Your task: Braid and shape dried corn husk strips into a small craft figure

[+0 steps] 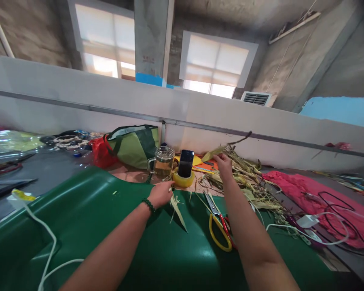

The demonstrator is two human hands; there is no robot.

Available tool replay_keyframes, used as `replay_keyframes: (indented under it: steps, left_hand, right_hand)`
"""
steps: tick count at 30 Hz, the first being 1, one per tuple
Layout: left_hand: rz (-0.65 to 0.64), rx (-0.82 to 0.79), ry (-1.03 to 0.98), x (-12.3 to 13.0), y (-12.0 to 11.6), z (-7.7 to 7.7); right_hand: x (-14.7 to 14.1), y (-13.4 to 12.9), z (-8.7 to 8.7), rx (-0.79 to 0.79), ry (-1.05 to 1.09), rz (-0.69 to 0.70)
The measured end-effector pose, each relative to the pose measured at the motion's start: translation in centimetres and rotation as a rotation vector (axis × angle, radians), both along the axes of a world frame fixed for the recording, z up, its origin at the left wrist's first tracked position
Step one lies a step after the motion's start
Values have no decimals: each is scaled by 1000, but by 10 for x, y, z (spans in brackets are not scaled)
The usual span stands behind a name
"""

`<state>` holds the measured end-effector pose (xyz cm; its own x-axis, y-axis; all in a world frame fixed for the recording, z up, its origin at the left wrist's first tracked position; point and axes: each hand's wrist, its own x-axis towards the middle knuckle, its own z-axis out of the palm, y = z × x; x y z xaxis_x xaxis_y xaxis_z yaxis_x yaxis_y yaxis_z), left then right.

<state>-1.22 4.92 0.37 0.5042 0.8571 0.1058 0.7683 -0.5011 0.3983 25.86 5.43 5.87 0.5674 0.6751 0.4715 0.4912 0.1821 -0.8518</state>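
My left hand (161,194), with a dark green bead bracelet at the wrist, pinches a pale strip of dried husk (178,214) that hangs down over the green mat (176,258). Further up and to the right, my right hand (224,165) grips a dried husk leaf (214,154) with a long thin stem pointing up and right. Just behind that hand lies a heap of dried husks and stalks (245,173). Scissors (212,205) with yellow and red handles rest on the mat beside my right forearm, which partly hides them.
A phone (186,161) stands in a yellow tape roll (183,180), next to a glass mug (164,163) of amber liquid. Behind are a green bag (133,147) and a low white partition (194,107). Pink cloth (309,198) with cables lies right; a white cable (50,234) crosses left.
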Motion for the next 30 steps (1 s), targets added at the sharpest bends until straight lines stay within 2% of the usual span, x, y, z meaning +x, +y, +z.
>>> replay_keyframes:
  steps: [3,5,6,7,9,11,15,19,22,25,27,30]
  left_hand:
    - [119,13,-89,-4,-1,9]
    - [115,31,-315,-5,-2,14]
    - [39,5,-468,-4,-3,16]
    - [-34,-89,-616,-3,-5,17]
    - [-184,-355,-807,0,-7,16]
    - [-274,-463,-847,4,-9,14]
    - [-279,-413,-917,10,-12,10]
    - [-242,-392,-974,12,-15,12]
    - [-281,-468,-968,10,-16,15]
    - [-313,-471,-923,8,-17,16]
    - [-320,-423,-898,8,-16,16]
    - [-336,-406,-885,10,-16,13]
  right_hand:
    - [-25,-23,6,41,34,173]
    - [-47,-39,1,22,39,309]
    - [-58,-46,-4,-8,43,434]
    - [-68,-52,-10,-37,41,528]
    - [-86,-61,-25,-91,4,637]
    - [-96,-65,-40,-109,-35,662]
    - [-99,-67,-55,-102,-49,674]
    - [-97,-71,-56,-130,-91,704]
    - [-101,-75,-53,-182,-146,733]
    - [-106,-78,-52,-198,-69,818]
    - [-106,-77,-52,-166,-17,798]
    - [-105,-75,-55,-106,-2,677]
